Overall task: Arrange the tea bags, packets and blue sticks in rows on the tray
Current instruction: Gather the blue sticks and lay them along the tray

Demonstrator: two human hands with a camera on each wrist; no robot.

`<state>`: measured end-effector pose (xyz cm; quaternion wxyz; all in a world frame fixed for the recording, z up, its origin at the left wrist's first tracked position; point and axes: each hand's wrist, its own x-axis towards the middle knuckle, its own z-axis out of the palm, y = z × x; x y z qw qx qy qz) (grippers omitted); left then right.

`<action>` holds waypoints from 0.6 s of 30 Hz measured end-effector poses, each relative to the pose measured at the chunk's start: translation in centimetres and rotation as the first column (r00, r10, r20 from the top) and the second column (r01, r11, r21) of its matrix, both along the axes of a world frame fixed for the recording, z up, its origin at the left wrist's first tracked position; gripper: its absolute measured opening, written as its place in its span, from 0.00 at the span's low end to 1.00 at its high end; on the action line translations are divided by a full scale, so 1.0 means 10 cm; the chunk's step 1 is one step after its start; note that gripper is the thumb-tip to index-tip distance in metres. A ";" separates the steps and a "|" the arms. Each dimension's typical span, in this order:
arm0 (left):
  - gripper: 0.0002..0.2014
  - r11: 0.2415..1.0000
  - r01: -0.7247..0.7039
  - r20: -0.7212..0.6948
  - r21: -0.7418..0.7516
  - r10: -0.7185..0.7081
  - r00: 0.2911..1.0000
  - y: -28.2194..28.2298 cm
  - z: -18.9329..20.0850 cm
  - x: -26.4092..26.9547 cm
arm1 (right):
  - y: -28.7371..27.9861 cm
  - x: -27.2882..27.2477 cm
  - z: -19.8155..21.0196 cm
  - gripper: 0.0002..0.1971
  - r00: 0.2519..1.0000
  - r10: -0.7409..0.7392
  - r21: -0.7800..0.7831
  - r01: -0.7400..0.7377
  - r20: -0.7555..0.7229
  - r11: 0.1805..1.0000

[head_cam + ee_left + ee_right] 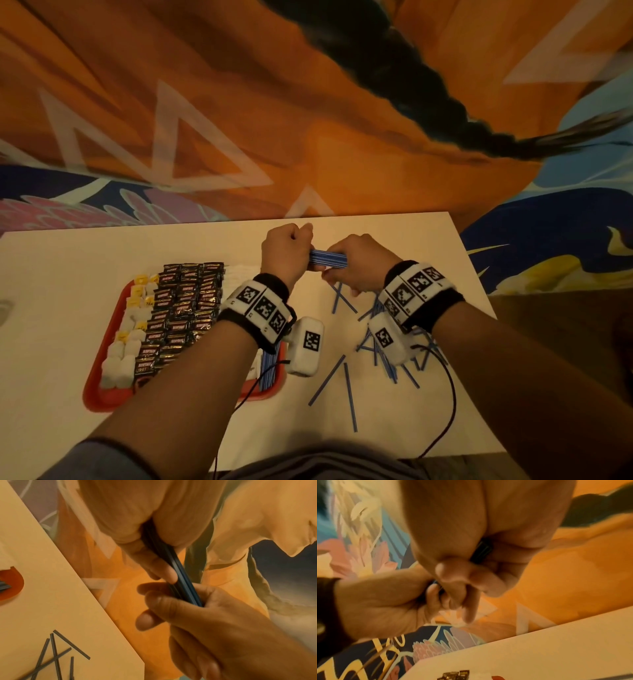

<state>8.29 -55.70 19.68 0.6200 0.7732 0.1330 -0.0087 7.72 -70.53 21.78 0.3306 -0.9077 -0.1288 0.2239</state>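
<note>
Both hands hold one bundle of blue sticks (326,260) level above the white table (411,240), near its far edge. My left hand (287,251) grips the bundle's left end and my right hand (359,265) grips its right end. In the left wrist view the bundle (180,572) runs between the two fists. The red tray (99,394) lies at the left with rows of dark packets (181,308), white and yellow tea bags (126,342) and a few blue sticks (269,370) laid at its right edge. Several loose blue sticks (349,390) lie scattered on the table under my right wrist.
A patterned orange and blue cloth (239,120) lies beyond the table's far edge. A dark braid (428,92) hangs across the top of the head view. Black cables (448,394) trail from the wrist cameras across the table's front right.
</note>
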 end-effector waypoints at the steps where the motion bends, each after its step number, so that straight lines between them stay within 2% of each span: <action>1: 0.21 1.000 0.010 -0.009 0.020 -0.010 1.000 0.01 0.00 0.01 | 0.01 0.02 -0.01 0.03 0.997 0.010 -0.085 -0.003 0.072 0.996; 3: 0.20 0.989 0.029 -0.022 0.143 -0.026 0.999 0.04 -0.02 0.03 | 0.04 0.03 -0.06 0.04 0.983 0.041 -0.191 -0.006 0.178 0.982; 5: 0.21 0.972 0.043 -0.037 0.233 -0.035 0.999 0.10 -0.04 0.05 | 0.08 0.02 -0.14 0.09 0.977 0.055 -0.224 -0.008 0.205 0.975; 10: 0.18 0.970 -0.010 0.006 0.244 0.009 1.000 0.19 -0.09 0.05 | 0.18 -0.02 -0.18 0.09 0.979 0.057 -0.279 0.001 0.197 0.960; 14: 0.20 0.987 -0.115 -0.070 0.108 0.123 0.990 0.27 -0.16 0.05 | 0.29 -0.03 -0.18 0.12 0.953 0.131 -0.421 -0.003 0.275 0.907; 18: 0.20 0.960 0.017 -0.089 0.280 0.008 0.996 0.44 -0.20 0.07 | 0.39 -0.06 -0.25 0.12 0.939 0.155 -0.444 -0.003 0.306 0.896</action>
